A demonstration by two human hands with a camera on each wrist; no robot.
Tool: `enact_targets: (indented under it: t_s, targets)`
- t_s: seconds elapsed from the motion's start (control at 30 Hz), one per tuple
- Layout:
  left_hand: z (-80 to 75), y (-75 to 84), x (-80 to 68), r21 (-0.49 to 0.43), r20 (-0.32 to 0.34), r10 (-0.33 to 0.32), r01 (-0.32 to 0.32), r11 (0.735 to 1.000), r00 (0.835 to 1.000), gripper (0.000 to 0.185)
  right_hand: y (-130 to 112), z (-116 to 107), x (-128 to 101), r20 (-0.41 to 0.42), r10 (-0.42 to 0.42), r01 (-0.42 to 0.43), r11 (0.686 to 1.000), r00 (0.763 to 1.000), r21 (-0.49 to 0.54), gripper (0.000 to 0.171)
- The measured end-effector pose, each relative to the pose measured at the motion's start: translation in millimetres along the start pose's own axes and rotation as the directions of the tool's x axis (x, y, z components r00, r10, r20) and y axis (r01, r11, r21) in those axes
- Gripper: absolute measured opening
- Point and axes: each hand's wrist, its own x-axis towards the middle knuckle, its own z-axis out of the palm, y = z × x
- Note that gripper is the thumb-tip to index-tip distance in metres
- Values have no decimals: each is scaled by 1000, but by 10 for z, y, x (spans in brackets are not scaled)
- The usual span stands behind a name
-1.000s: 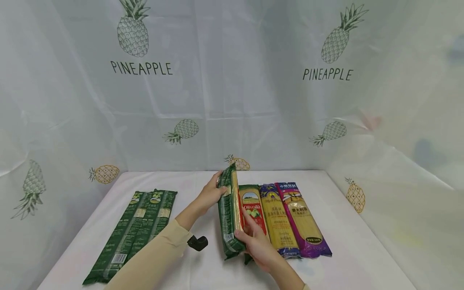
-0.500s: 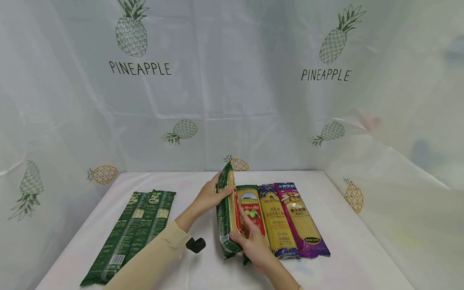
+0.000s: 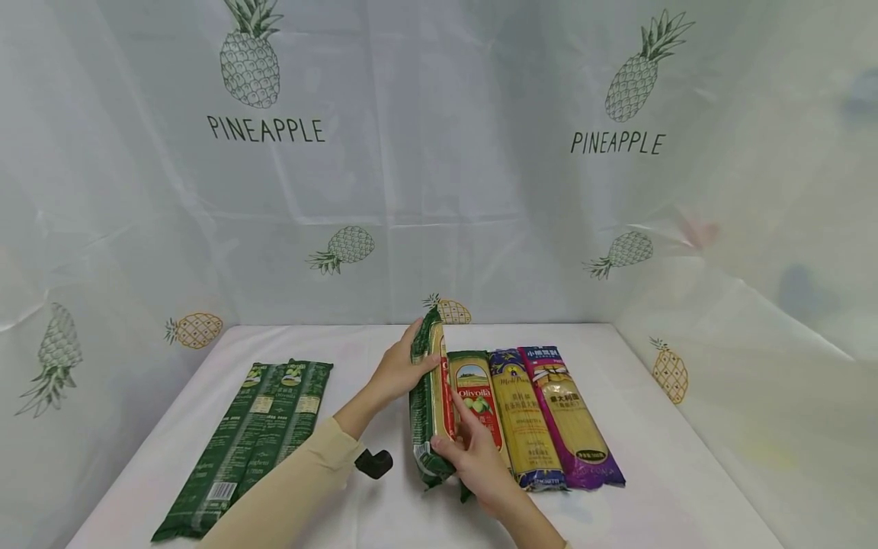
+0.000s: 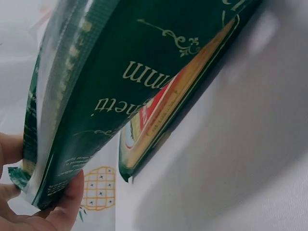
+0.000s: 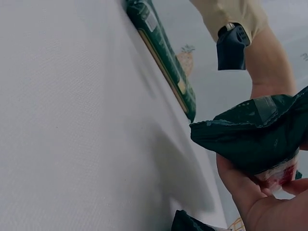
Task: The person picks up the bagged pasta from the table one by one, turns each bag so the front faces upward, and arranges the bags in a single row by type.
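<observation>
The long, glossy green plastic spaghetti packet, tilted between a bare left hand gripping its far end and a bare right hand gripping its near end, should feel stiff, slippery and moderately heavy, its probably brittle strands best supported at those 2 ends. Pale lettering marks its left side; red and gold show toward the right hand.

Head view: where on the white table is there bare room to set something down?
Right of the purple packet, to the right edge of the table; also between the green packets and left hand, beyond the left sleeve. Crowded: around the held packet, right hand and packet row.
</observation>
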Motion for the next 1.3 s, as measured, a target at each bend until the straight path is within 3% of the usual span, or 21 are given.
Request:
enact_targets:
  t_s: [0.17, 0.27, 0.53, 0.7, 0.8, 1.1, 1.3]
  targets:
    - [-1, -15, -12, -102, 0, -63, 63, 993, 998, 78, -22, -8, 4, -13, 25, -26, 998, 1000, -62, 88]
    - [-18, -30, -18, -148, 1, -96, 95, 984, 995, 76, -40, -22, 4, 8, 58, -58, 997, 998, -48, 83]
    - [-75, -49, -4, -210, -5, -127, 123, 970, 992, 75, -48, -48, 11, 132, 127, -148, 975, 983, 164, 79]
    - [-85, -40, 3, -271, 23, -142, 143, 952, 990, 76, -36, -90, 5, 229, 156, -223, 925, 961, 308, 78]
    - [-82, -36, 12, -289, 53, -140, 149, 946, 989, 75, -21, -110, 1, 260, 158, -243, 910, 953, 337, 79]
    - [-60, -80, 32, -331, 136, -135, 173, 928, 982, 74, 25, -108, -10, 188, 148, -194, 947, 971, 256, 87]
    - [-53, -85, 20, -296, 144, -137, 175, 939, 980, 75, 27, -81, -8, 132, 125, -152, 964, 983, 217, 89]
